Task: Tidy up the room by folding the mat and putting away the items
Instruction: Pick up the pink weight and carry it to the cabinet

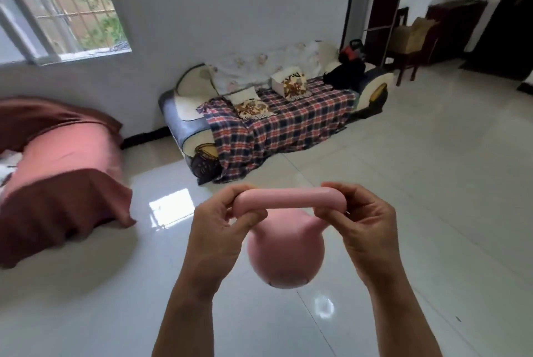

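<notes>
While both hands hold it out in front of the body, a pink kettlebell point(285, 252) hangs by its handle point(288, 198) in the air above the glossy white tiled floor point(418, 183), touching nothing else. The left hand point(222, 227) grips the left end of the handle, fingers curled over the top and thumb tucked under it. The right hand point(366, 221) grips the right end the same way, so the bare middle of the handle shows between the two hands. The round body of the weight hangs below the handle, between the wrists. Well beyond it, against the far white wall, stands a sofa point(187, 91) covered with a plaid blanket point(288, 123) that spills over the front edge to the floor. Two patterned cushions point(251, 104) rest on the seat, and a dark bag point(344, 74) lies at its right end. To the left a bed point(66, 154) with pink and brown covers reaches into view under a barred window point(57, 4). At the far right, near a doorway, a wooden chair point(409, 39) stands beside a dark cabinet point(455, 22).
</notes>
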Tool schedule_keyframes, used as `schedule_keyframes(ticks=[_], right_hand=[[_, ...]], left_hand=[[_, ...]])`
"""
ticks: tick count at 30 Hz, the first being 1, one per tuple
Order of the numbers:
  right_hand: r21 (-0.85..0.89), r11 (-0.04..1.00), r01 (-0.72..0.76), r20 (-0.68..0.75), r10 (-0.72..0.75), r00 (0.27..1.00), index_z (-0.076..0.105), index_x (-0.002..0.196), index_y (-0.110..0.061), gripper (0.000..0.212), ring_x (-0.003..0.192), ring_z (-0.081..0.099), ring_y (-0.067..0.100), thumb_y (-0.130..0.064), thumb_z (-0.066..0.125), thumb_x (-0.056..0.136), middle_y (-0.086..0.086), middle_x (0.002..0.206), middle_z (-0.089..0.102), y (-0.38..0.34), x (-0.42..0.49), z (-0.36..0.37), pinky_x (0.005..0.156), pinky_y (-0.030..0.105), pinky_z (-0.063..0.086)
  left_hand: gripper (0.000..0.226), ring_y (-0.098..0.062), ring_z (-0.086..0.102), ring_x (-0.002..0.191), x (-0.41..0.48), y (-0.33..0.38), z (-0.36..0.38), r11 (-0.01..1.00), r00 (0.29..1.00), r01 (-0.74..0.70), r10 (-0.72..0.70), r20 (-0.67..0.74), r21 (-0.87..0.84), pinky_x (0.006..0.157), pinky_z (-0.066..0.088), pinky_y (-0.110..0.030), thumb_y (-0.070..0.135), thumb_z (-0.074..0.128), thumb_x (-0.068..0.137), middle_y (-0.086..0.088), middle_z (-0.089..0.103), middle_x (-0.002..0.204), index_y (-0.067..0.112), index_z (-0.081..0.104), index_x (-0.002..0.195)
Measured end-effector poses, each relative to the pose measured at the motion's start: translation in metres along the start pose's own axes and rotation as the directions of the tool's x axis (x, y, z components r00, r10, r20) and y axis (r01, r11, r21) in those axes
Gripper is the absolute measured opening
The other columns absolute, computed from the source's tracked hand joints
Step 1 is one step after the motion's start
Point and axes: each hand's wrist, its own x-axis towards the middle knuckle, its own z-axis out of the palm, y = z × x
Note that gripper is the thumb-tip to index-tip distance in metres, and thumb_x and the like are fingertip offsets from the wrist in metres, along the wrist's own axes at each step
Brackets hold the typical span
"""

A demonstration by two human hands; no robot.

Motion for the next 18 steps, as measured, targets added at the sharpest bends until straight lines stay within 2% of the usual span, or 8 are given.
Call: schedule_keyframes(ticks=[4,9,14,15,18], right_hand=[[-0.048,0.998,0.032,0.218,-0.021,0.976,0.074,0.103,-0.019,0.040,0.092,0.074,0.020,0.009,0.078,0.075,-0.001,0.095,0.078,0.002,0.021,0.016,0.079,0.025,0.059],[-0.022,0.999,0.032,0.426,-0.019,0.904,0.073,0.105,-0.021,0.041,0.096,0.073,0.020,0.005,0.078,0.074,-0.004,0.098,0.077,0.006,0.013,0.058,0.081,0.027,0.060],[0.007,0.999,0.033,0.619,-0.030,0.784,0.072,0.103,-0.026,0.035,0.094,0.072,0.017,-0.019,0.078,0.069,-0.008,0.096,0.075,-0.004,-0.024,0.123,0.079,0.022,0.059],[0.011,0.999,0.044,0.652,-0.041,0.757,0.071,0.102,-0.027,0.034,0.094,0.072,0.016,-0.019,0.078,0.069,-0.010,0.095,0.075,-0.006,-0.034,0.137,0.078,0.022,0.059],[0.021,0.998,0.056,0.734,-0.053,0.677,0.073,0.100,-0.025,0.038,0.091,0.072,0.016,-0.002,0.082,0.071,-0.010,0.091,0.075,-0.012,-0.070,0.180,0.078,0.027,0.060]], left_hand=[[0.038,-0.022,0.069,0.098,-0.017,0.005,-0.013,0.996,0.984,0.045,-0.031,-0.177,0.075,0.094,0.055,-0.049,-0.005,0.076,0.080,0.004,0.075,0.096,0.027,0.075,0.101],[0.039,-0.015,0.070,0.090,-0.062,0.019,-0.048,0.984,0.930,0.087,-0.024,-0.367,0.156,0.086,0.055,-0.033,-0.005,0.078,0.079,0.007,0.075,0.091,0.030,0.073,0.097],[0.034,-0.018,0.070,0.089,-0.126,0.033,-0.101,0.972,0.839,0.144,-0.019,-0.544,0.188,0.082,0.055,-0.031,-0.001,0.078,0.080,0.007,0.075,0.091,0.024,0.074,0.102],[0.033,-0.016,0.069,0.088,-0.141,0.036,-0.112,0.971,0.815,0.150,-0.014,-0.579,0.188,0.080,0.054,-0.028,-0.001,0.078,0.080,0.007,0.075,0.090,0.023,0.074,0.102],[0.032,-0.013,0.068,0.085,-0.190,0.046,-0.146,0.965,0.737,0.187,-0.014,-0.676,0.184,0.076,0.050,-0.018,0.000,0.078,0.079,0.010,0.074,0.088,0.024,0.074,0.100]])
